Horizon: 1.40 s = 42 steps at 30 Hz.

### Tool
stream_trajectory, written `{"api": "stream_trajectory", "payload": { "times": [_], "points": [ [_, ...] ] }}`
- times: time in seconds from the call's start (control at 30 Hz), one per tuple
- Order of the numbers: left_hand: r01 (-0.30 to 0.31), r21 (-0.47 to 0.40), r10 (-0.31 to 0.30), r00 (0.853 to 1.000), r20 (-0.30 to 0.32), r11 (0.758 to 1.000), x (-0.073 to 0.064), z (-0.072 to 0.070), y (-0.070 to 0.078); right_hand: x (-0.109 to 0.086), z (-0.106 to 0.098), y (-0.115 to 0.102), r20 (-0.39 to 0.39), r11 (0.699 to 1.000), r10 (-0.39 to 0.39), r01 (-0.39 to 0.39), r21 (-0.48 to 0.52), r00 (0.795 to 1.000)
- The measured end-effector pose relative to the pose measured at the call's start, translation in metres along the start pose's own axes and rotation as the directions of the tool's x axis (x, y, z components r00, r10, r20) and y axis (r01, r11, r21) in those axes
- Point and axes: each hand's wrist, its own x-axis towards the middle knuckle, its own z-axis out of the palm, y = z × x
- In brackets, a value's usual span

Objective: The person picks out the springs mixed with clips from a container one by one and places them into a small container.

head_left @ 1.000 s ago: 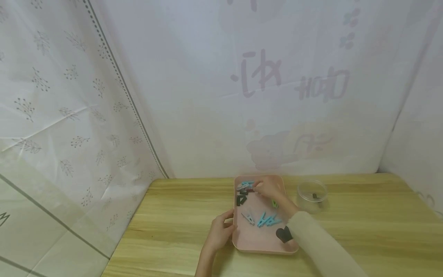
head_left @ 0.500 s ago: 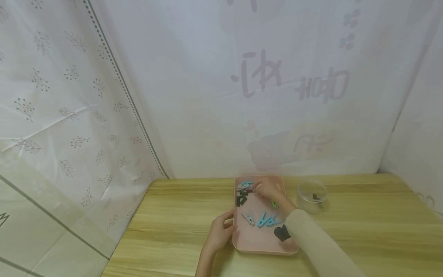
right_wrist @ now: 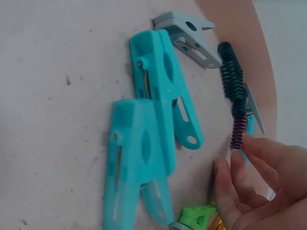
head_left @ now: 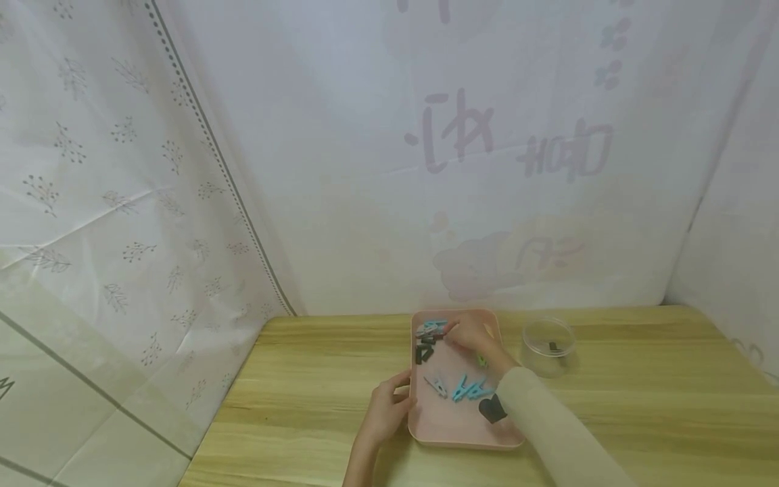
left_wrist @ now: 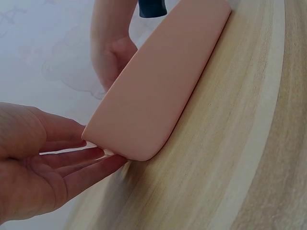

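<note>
A pink tray (head_left: 465, 436) lies on the wooden table. My left hand (head_left: 385, 408) rests against its left wall; the left wrist view shows fairly straight fingers (left_wrist: 91, 179) touching the wall near rim and base. Inside, at the tray's back left, my right hand (head_left: 471, 333) pinches a dark red spring (right_wrist: 239, 129) at one end. Dark green springs (right_wrist: 231, 72) lie beside it, and a grey clothespin (right_wrist: 189, 38) sits close by. Two turquoise clothespins (right_wrist: 165, 81) are in the middle of the tray. A bright green clip (right_wrist: 197, 216) is partly visible below my right hand.
A clear round tub (head_left: 549, 337) with a small black piece in it stands right of the tray. A black heart-shaped piece (head_left: 493, 409) shows at the right sleeve. A white printed curtain (head_left: 353, 257) hangs behind the table (head_left: 304, 392).
My right hand stays over the tray's back left; its forearm has shifted slightly left. My left hand keeps its place on the tray wall.
</note>
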Motion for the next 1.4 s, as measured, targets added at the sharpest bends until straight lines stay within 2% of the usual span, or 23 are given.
{"api": "stream_trajectory", "payload": {
  "times": [0.2,0.33,0.53,0.7,0.97,1.2,1.33,1.4],
  "points": [
    [0.001,-0.002,-0.001,1.0,0.005,1.0,0.0,0.001,-0.001,-0.001,0.004,0.001,-0.045,0.995,-0.054,0.051,-0.083,0.998],
    [-0.003,-0.021,0.003,1.0,0.0,1.0,0.001,0.0,-0.001,-0.003,0.005,0.0,-0.056,0.994,-0.066,0.06,-0.092,0.996],
    [-0.003,0.011,0.003,1.0,-0.003,1.0,0.001,-0.001,-0.001,-0.008,0.006,-0.002,-0.06,0.999,-0.019,0.016,-0.047,0.998],
    [0.003,0.04,-0.003,1.0,-0.004,0.999,0.001,-0.001,-0.002,-0.011,0.009,-0.003,-0.078,0.998,0.024,-0.028,-0.05,0.997],
    [0.009,0.026,-0.009,1.0,-0.01,1.0,0.0,0.0,-0.001,-0.011,0.009,0.0,-0.102,0.999,0.017,-0.021,-0.036,0.995],
    [0.0,0.031,0.0,1.0,-0.006,1.0,0.0,0.001,-0.001,-0.011,0.006,0.001,-0.084,1.0,0.014,-0.016,-0.019,0.996],
    [0.002,0.052,-0.001,1.0,-0.008,0.999,0.0,0.001,-0.001,-0.013,0.001,-0.001,-0.084,0.999,0.015,-0.018,-0.041,0.996],
    [0.003,0.061,-0.002,1.0,-0.01,0.998,0.0,0.001,0.0,-0.013,-0.001,-0.003,-0.109,0.996,0.023,-0.032,-0.079,0.994]
  ]
}}
